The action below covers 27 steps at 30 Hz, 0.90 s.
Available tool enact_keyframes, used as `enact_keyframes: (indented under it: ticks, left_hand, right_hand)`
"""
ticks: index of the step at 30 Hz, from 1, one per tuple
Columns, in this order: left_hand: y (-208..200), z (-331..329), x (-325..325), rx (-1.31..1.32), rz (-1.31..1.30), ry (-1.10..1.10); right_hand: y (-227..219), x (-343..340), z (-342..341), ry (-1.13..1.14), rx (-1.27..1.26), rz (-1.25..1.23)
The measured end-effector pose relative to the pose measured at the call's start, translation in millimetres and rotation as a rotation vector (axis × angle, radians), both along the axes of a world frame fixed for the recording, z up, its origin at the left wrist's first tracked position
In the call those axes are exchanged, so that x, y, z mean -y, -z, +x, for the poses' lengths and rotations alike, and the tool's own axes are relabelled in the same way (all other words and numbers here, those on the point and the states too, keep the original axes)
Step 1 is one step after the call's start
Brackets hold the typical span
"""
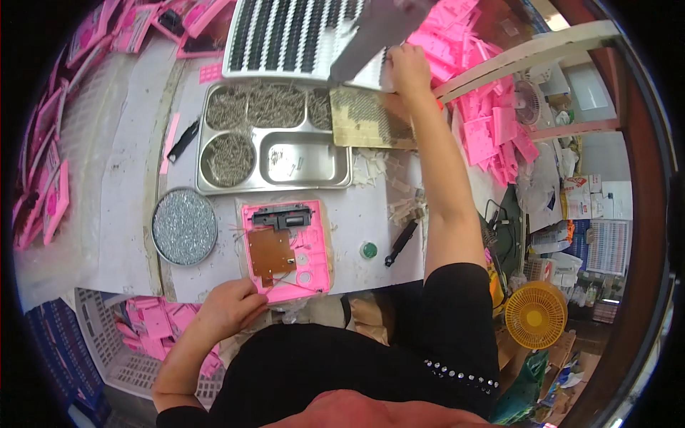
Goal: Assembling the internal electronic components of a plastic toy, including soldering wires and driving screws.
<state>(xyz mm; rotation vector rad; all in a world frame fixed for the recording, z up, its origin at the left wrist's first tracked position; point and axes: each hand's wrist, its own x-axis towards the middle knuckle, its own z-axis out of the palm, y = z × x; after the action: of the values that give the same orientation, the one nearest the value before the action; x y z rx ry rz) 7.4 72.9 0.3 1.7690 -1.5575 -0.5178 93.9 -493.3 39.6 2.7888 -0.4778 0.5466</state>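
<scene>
We judge the work on the pink housing point(312, 246) to be partway along: it lies open on the table at the lower centre of the frame, with one black module point(285, 216) and one brown board point(271, 253) already sitting inside, while no cover is on it, so closing it up seems left. Our left hand point(232, 308) bends its fingers together at the housing's lower left corner, touching it; whether they pinch the rim or only rest there we cannot tell. Our right hand point(410, 70) reaches to the upper right, fingers curled beside the white ridged tray point(234, 50) and the pink heap point(492, 128); what it grasps, if anything, we cannot tell. Counting, we find one open housing, one steel tray point(258, 187) showing five compartments, four of them filled with small metal pieces, one round tin point(184, 225) of small silvery parts, one perforated plate point(364, 118), one green disc point(368, 250) and two black tools point(402, 242); the heaped pink parts overlap too much to count.
</scene>
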Motion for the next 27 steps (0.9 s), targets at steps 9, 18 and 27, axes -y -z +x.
enact_keyframes:
  ticks: [9,18,27]
  left_hand:
    - [-4.2,-2.7,2.9,-0.017,0.046,-0.024]
    - [-15.0,-4.3,6.5,0.148,0.082,-0.015]
    - [-7.5,-7.9,1.8,0.097,0.048,-0.063]
  right_hand:
    - [-2.2,30.7,-23.3,-0.265,0.401,0.370]
    - [-1.9,-292.1,-237.1,-0.315,0.029,1.286]
    - [20.8,-327.6,-244.8,-0.468,0.012,0.705]
